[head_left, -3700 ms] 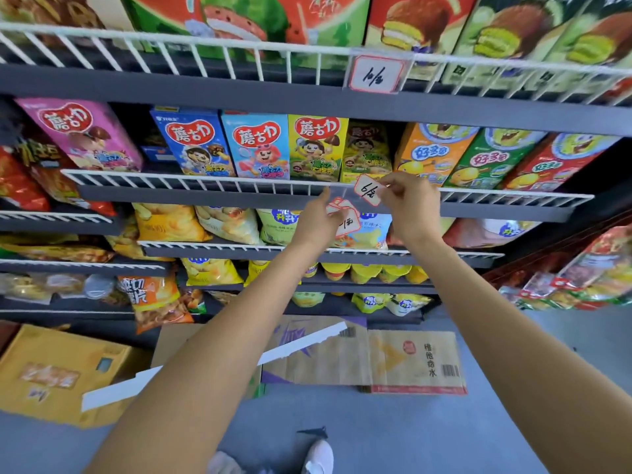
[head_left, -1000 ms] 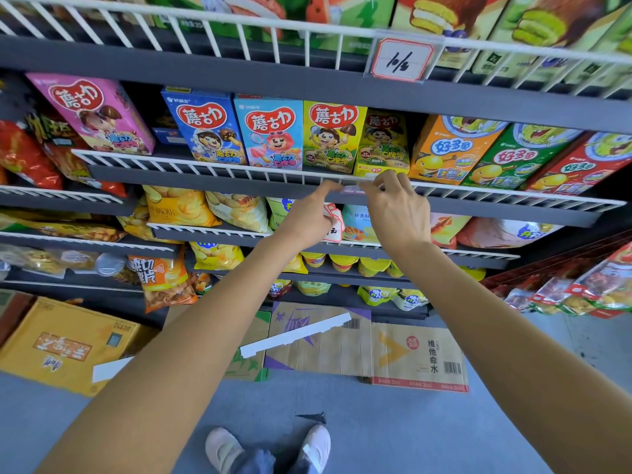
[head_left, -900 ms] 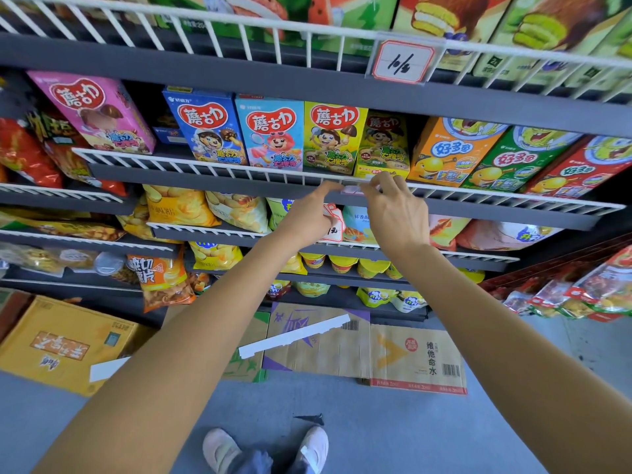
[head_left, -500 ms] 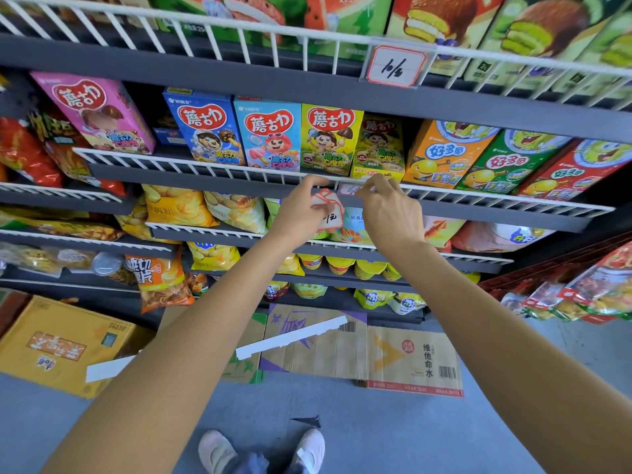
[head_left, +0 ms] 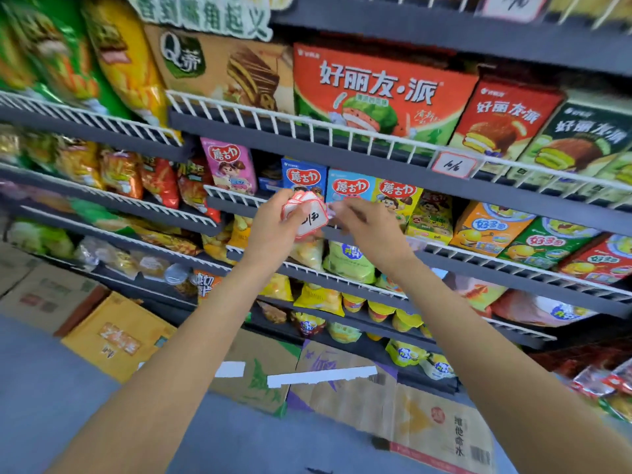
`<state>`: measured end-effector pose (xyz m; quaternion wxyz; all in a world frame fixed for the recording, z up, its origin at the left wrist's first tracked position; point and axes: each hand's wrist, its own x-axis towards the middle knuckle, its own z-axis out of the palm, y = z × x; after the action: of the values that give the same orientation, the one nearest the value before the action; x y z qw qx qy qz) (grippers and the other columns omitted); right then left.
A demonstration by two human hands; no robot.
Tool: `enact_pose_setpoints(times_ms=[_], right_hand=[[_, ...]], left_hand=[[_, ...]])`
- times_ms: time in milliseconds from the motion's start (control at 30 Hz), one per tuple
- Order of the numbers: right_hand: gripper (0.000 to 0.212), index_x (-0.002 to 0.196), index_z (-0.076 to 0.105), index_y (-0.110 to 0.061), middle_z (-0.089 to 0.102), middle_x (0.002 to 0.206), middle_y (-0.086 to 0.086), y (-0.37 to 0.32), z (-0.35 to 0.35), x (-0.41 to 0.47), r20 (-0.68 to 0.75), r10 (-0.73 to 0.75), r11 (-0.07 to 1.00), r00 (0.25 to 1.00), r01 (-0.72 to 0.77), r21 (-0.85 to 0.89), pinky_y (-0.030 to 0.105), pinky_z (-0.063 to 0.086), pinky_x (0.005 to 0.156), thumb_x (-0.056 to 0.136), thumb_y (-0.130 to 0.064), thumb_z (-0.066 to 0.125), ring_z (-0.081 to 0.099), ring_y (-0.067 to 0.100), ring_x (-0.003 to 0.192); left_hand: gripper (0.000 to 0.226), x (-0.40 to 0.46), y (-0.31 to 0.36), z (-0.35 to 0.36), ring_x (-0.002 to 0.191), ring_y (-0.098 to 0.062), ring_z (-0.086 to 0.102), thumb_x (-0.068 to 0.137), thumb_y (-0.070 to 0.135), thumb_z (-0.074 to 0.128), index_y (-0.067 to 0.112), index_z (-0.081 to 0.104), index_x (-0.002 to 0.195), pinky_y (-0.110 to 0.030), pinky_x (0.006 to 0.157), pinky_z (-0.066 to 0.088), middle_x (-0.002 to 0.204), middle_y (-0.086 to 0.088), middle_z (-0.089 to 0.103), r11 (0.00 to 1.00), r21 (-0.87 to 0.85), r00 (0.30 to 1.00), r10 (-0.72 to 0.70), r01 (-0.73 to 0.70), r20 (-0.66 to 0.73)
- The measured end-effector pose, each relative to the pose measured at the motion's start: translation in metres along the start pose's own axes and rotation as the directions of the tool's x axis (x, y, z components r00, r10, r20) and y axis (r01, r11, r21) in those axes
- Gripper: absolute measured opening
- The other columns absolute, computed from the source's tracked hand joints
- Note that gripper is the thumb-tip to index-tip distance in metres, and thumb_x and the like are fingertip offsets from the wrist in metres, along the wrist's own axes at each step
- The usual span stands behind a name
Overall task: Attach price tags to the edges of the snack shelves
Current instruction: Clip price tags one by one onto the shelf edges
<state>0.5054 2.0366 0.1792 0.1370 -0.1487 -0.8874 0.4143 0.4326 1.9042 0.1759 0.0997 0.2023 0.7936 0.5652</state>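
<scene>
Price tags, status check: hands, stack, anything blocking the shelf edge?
Left hand grips the stack of price tags. Right hand at the stack's edge, fingers blurred, grip unclear. One tag on the upper shelf rail. Nothing blocking.

Bare forearms – no sleeves visible, prob. short-sleeved.

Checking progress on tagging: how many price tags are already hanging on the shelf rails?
2. One tag hangs on the wire rail under the red pie boxes; another sits blurred at the top edge. The left hand holds a stack of loose tags. Others may be hidden.
</scene>
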Motion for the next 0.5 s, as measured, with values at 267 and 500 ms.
enact_pose_setpoints(times_ms=[267,500], right_hand=[[0.016,0.080,0.067,-0.012,0.061,0.066,-0.009,-0.179,0.068,-0.003,0.057,-0.393,0.909,0.918,0.378,0.174,0.015,0.038,0.058,0.085,-0.027,0.066,0.051,0.000,0.057],[0.017,0.078,0.068,-0.006,0.056,0.060,-0.007,-0.349,0.167,-0.060,0.120,-0.663,0.716,0.739,0.580,0.388,0.014,0.033,0.053,0.082,-0.022,0.069,0.047,-0.001,0.051]], left_hand=[[0.038,-0.060,0.039,-0.185,0.099,-0.039,0.060,0.075,0.053,0.057,0.024,0.063,0.099,-0.059,0.088,0.049,0.104,-0.020,0.064,0.995,-0.046,0.976,0.076,-0.087,-0.202],[0.020,-0.183,0.067,-0.352,0.090,-0.025,0.061,0.099,0.013,0.042,0.011,0.061,0.102,-0.023,0.066,0.058,0.101,-0.014,0.062,0.989,-0.043,0.872,0.102,-0.140,-0.479]])
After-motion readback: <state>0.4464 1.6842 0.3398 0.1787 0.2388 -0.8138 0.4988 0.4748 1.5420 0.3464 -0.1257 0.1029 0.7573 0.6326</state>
